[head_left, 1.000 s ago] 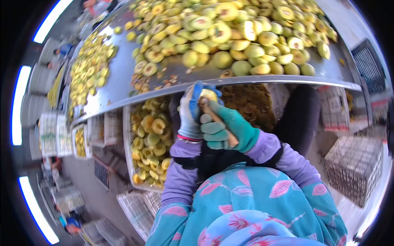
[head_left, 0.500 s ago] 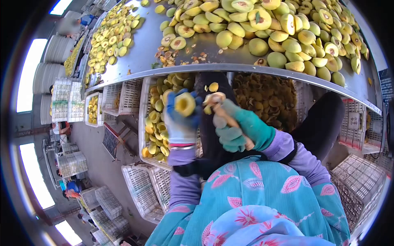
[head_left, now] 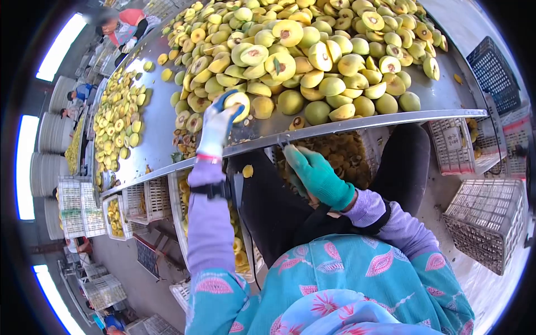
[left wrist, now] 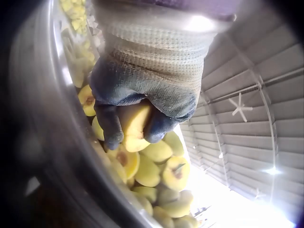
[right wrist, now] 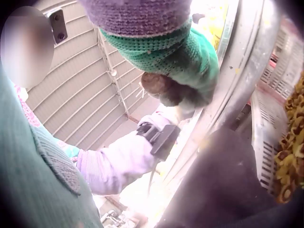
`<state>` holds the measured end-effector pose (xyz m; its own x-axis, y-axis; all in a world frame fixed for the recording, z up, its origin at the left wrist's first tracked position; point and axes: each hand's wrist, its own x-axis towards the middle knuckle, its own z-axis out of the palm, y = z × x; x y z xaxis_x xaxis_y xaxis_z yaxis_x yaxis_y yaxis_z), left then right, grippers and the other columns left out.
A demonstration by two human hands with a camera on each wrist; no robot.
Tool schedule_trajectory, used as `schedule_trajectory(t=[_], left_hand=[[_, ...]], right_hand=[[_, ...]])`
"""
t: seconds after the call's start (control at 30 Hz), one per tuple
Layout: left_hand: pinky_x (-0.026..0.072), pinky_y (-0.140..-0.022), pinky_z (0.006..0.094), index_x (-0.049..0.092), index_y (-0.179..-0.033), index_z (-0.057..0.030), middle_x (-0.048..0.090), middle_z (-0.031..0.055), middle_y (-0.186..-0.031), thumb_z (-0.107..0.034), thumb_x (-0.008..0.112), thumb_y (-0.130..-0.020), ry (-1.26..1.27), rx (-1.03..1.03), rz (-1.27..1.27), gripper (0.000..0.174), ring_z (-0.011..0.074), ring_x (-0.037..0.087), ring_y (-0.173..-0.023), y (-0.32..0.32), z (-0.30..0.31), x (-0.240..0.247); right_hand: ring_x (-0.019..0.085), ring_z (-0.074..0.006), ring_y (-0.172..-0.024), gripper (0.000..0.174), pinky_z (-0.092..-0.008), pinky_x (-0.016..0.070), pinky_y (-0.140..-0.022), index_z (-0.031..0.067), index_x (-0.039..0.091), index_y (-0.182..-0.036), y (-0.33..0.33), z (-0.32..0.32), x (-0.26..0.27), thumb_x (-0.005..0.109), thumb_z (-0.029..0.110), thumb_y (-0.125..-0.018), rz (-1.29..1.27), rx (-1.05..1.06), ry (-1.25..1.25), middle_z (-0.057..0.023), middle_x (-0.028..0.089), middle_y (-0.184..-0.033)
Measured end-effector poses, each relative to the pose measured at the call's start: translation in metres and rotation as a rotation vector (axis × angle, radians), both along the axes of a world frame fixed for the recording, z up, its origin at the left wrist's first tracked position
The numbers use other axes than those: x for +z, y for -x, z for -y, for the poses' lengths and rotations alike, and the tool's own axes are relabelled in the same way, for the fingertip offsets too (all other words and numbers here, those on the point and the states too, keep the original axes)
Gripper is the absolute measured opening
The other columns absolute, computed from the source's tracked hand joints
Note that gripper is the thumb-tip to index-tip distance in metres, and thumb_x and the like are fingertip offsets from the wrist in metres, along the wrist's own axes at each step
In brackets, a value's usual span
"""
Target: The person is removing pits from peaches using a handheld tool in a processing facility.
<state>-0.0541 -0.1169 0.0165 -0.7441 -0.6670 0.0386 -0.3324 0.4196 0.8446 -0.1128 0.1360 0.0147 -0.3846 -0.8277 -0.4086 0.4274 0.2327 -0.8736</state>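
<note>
My left hand (head_left: 214, 127), in a white glove with blue-coated fingers, reaches over the metal table's front edge and grips a yellow peach half (head_left: 239, 105). In the left wrist view, thumb and fingers pinch that peach half (left wrist: 135, 127) right at the pile of cut peaches (left wrist: 147, 172). My right hand (head_left: 319, 174), green-gloved, is below the table edge above the lap. It grips a wooden-handled tool; the round handle end (right wrist: 156, 84) pokes out of the fist in the right wrist view. A small dark metal tip (head_left: 282, 143) shows past the fingers.
The metal table (head_left: 159, 125) carries a large peach pile (head_left: 312, 56) and a smaller one (head_left: 120, 120) at left. Beneath its raised front edge (head_left: 357, 124) stand a crate of pitted halves (head_left: 241, 258) and a container of brown scraps (head_left: 349, 153). White crates (head_left: 484, 223) stand at right.
The left hand has moved from above the lap up to the table pile; the hollowed peach half it held is gone and another is in its grip. The right hand stays low with the tool.
</note>
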Motion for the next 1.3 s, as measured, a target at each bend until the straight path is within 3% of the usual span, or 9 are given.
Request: schedule_trajectory(t=[0.07, 0.17, 0.27, 0.43, 0.73, 0.9, 1.03, 1.17, 1.3], left_hand=[[0.0532, -0.074, 0.0303, 0.053, -0.125, -0.0013, 0.065, 0.0098, -0.102, -0.012, 0.062, -0.084, -0.530, 0.025, -0.246, 0.044, 0.0188, 0.064, -0.089, -0.023, -0.037, 0.012], [0.0482, -0.088, 0.0336, 0.056, -0.120, 0.0015, 0.060, 0.0110, -0.115, -0.020, 0.058, -0.090, 0.015, -0.097, -0.320, 0.037, 0.0188, 0.059, -0.101, -0.040, -0.067, -0.001], [0.0474, -0.088, 0.0324, 0.059, -0.112, 0.0040, 0.061, 0.0109, -0.114, -0.023, 0.046, -0.097, 0.636, -0.148, -0.179, 0.033, 0.0186, 0.059, -0.099, -0.040, -0.092, -0.008], [0.0481, -0.085, 0.0292, 0.061, -0.107, 0.0052, 0.064, 0.0108, -0.106, -0.026, 0.043, -0.098, -0.334, 0.140, -0.507, 0.037, 0.0162, 0.061, -0.093, -0.026, -0.115, -0.018], [0.0485, -0.076, 0.0288, 0.062, -0.110, -0.0003, 0.065, 0.0088, -0.097, -0.021, 0.050, -0.093, 0.665, -0.178, -0.081, 0.029, 0.0166, 0.062, -0.083, -0.040, -0.096, -0.028], [0.0519, -0.077, 0.0354, 0.056, -0.116, -0.0004, 0.064, 0.0131, -0.103, -0.014, 0.061, -0.084, 0.011, 0.117, -0.494, 0.035, 0.0267, 0.064, -0.088, -0.040, -0.126, -0.036], [0.0541, -0.068, 0.0316, 0.055, -0.115, 0.0027, 0.065, 0.0126, -0.097, -0.021, 0.058, -0.089, -0.121, 0.187, -0.466, 0.036, 0.0204, 0.065, -0.077, -0.047, -0.128, -0.069], [0.0514, -0.056, 0.0291, 0.058, -0.108, 0.0025, 0.065, 0.0117, -0.085, -0.030, 0.053, -0.093, -0.445, 0.048, -0.451, 0.036, 0.0180, 0.062, -0.064, -0.046, -0.130, -0.041], [0.0503, -0.059, 0.0276, 0.060, -0.099, 0.0000, 0.063, 0.0110, -0.080, -0.038, 0.047, -0.095, -0.956, 0.233, -0.668, 0.040, 0.0186, 0.061, -0.068, -0.062, -0.142, -0.029]], right_hand=[[0.054, -0.0267, -0.051, 0.039, -0.0381, 0.0412, -0.049, 0.0030, 0.057, -0.096, -0.003, 0.018, -0.017, 0.049, 0.041, -0.095, -0.507, -0.144, 0.205, -0.0110, 0.055, -0.062], [0.057, -0.0383, -0.055, 0.033, -0.0465, 0.0430, -0.047, 0.0028, 0.056, -0.086, -0.010, 0.038, -0.023, 0.054, 0.035, -0.092, -0.956, -0.271, 0.321, -0.0180, 0.056, -0.059], [0.057, -0.0382, -0.054, 0.033, -0.0460, 0.0431, -0.047, 0.0024, 0.053, -0.083, -0.017, 0.035, -0.025, 0.053, 0.034, -0.093, -0.937, -0.152, 0.209, -0.0179, 0.055, -0.057], [0.056, -0.0394, -0.052, 0.033, -0.0468, 0.0412, -0.045, 0.0010, 0.051, -0.083, -0.025, 0.032, -0.042, 0.049, 0.031, -0.095, -0.887, -0.274, 0.262, -0.0205, 0.053, -0.056], [0.056, -0.0391, -0.059, 0.029, -0.0449, 0.0420, -0.049, 0.0006, 0.051, -0.085, -0.027, 0.024, -0.057, 0.049, 0.027, -0.096, -0.871, -0.153, 0.307, -0.0205, 0.055, -0.064], [0.054, -0.0232, -0.051, 0.035, -0.0352, 0.0411, -0.047, 0.0033, 0.055, -0.090, -0.042, 0.030, -0.057, 0.045, 0.036, -0.098, -0.808, -0.292, 0.335, -0.0105, 0.050, -0.059], [0.044, -0.0088, -0.045, 0.045, -0.0228, 0.0362, -0.041, 0.0088, 0.053, -0.088, -0.047, 0.008, -0.017, 0.044, 0.053, -0.094, 0.087, 0.066, -0.059, 0.0014, 0.046, -0.059], [0.033, -0.0067, -0.042, 0.044, -0.0222, 0.0275, -0.040, 0.0139, 0.050, -0.086, -0.038, 0.000, -0.014, 0.037, 0.055, -0.095, 1.027, 0.264, 0.199, 0.0068, 0.038, -0.056], [0.034, -0.0070, -0.042, 0.040, -0.0249, 0.0269, -0.041, 0.0161, 0.050, -0.082, -0.039, -0.004, -0.020, 0.039, 0.052, -0.096, 1.356, 0.517, 0.456, 0.0078, 0.038, -0.055]])
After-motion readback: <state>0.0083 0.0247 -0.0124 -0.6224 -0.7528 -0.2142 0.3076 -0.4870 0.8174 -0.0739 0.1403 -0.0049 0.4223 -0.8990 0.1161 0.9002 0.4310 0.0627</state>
